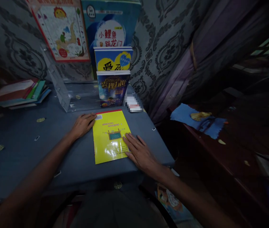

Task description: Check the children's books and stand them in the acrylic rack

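A yellow book point(103, 139) with a glossy cover lies flat and closed on the cloth-covered table, a small green chalkboard picture at its middle and a barcode in its upper left corner. My left hand point(84, 125) rests at the book's upper left edge, its fingertips touching the cover by the barcode. On the lower right side lies my right hand point(138, 150), fingers stretched out over the book's edge. Neither hand grips anything. Just beyond the book, a clear acrylic stand point(60, 84) holds a dark blue book point(113, 90) at its right end.
Behind the dark blue book stand a blue-and-yellow book point(113, 60) and a larger teal book point(112, 19). A red-bordered book point(64, 34) leans at the back left. Stacked books point(20, 93) lie far left. A blurred white item point(134, 104) sits right of the stand.
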A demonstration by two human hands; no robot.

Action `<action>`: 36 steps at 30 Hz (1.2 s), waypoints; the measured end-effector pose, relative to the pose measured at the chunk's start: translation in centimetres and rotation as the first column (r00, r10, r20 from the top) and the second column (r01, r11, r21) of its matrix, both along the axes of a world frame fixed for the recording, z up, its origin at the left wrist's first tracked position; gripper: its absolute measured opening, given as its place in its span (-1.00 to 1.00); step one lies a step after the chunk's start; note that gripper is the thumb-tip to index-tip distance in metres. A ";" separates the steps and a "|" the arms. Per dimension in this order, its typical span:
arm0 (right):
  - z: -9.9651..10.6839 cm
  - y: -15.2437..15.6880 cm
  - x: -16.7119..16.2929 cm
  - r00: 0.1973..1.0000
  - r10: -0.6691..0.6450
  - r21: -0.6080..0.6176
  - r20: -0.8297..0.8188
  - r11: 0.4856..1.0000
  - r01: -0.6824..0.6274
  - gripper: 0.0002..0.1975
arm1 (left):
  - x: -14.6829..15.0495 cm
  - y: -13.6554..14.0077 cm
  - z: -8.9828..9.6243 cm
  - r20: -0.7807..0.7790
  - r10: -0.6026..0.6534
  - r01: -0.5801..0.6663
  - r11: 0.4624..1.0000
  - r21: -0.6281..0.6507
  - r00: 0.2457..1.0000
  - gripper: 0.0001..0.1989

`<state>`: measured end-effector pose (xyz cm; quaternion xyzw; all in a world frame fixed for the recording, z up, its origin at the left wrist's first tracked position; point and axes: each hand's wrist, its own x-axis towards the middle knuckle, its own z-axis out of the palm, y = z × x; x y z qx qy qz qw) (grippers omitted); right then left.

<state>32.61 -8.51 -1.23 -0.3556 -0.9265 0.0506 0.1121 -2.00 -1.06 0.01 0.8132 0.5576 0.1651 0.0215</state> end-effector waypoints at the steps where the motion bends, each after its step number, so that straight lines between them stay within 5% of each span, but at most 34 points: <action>1: 0.0 -0.3 0.1 1.000 0.006 0.004 0.010 1.000 -0.006 -0.46 | 0.1 -0.1 0.1 -0.007 0.007 -0.007 1.000 -0.012 1.000 -0.54; 9: -0.4 -2.0 0.4 1.000 0.008 0.058 0.024 0.998 -0.009 -0.39 | 1.8 -1.7 0.8 -0.055 0.040 -0.041 0.999 -0.012 0.998 -0.58; 17: -0.4 -2.8 0.8 1.000 0.006 0.073 0.011 0.997 -0.007 -0.39 | 3.7 -11.1 0.0 -0.036 -0.178 0.181 0.981 0.072 0.983 -0.59; 24: 0.1 -5.4 1.9 0.996 0.083 0.041 -0.011 0.996 -0.083 -0.31 | 3.7 -17.3 0.7 -0.113 -0.362 0.351 0.930 -0.106 0.925 0.13; 32: 0.3 -6.6 4.1 0.922 0.225 0.091 -0.315 0.974 -0.206 -0.48 | 3.7 -19.1 0.9 -0.138 -0.360 0.353 0.933 -0.073 0.923 -0.15; 36: 2.5 -6.2 4.4 0.780 0.254 0.056 -0.572 0.961 -0.271 -0.52 | 3.4 -18.8 2.0 0.099 -0.363 0.352 0.929 0.113 0.927 -0.33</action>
